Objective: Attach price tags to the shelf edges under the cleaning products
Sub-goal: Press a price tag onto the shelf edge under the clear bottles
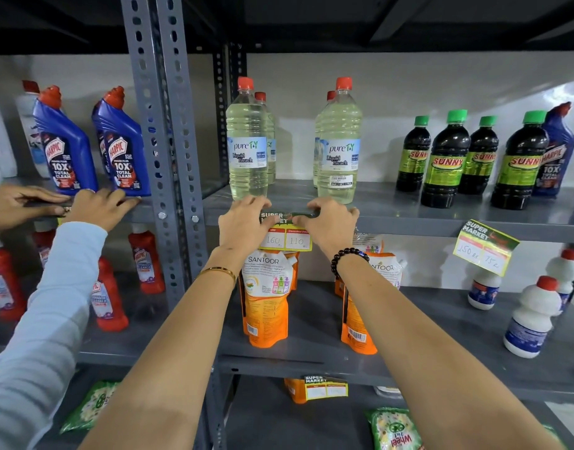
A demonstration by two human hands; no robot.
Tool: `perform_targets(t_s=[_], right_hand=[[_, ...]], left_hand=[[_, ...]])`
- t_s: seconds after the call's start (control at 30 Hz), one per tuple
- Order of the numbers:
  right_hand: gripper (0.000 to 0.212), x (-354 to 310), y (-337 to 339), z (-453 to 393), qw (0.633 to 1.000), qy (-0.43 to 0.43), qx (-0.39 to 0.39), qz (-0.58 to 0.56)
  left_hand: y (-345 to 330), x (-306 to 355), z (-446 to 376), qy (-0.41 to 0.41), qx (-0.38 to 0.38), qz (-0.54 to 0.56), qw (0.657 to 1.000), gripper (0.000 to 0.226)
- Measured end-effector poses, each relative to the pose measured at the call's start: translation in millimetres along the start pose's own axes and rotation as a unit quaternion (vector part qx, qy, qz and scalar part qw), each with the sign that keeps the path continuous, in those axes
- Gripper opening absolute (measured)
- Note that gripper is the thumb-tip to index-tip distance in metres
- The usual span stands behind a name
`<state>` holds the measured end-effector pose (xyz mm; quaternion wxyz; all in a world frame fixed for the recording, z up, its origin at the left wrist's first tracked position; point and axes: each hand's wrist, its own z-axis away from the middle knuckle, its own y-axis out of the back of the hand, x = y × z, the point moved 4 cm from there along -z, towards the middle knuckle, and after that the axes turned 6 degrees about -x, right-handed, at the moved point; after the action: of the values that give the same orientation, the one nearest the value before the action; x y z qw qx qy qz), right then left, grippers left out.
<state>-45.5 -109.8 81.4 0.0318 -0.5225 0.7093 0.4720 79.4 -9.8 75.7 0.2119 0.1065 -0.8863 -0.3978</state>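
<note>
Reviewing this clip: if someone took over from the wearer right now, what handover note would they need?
Left hand and right hand: both pressing the top of a price tag against the shelf edge below the liquid bleach bottles.
Done: a tilted tag hangs under the Sunny bottles; another tag is on the lower shelf edge.
Left: finish fixing this tag; I see no tag on the edge at far right.
A second person's hands work under the Harpic bottles.

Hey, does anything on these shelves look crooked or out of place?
Yes. The tag under the Sunny bottles hangs tilted, one corner lifting off the shelf edge. Also, a lone Harpic bottle stands among the Sunny bottles, away from the other Harpic on the left.
</note>
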Motion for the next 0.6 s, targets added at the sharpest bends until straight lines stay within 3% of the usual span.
perform_targets(t_s=[0.43,0.6], right_hand=[[0.023,-2,-5,-4,0.999,-0.012,0.031,0.040],[0.027,1,-1,2,0.999,0.017,-0.001,0.038]], left_hand=[[0,5,-1,0.035,0.020,0.010,0.999,0.029],[-1,11,1,0.045,-0.004,-0.002,0.999,0.031]])
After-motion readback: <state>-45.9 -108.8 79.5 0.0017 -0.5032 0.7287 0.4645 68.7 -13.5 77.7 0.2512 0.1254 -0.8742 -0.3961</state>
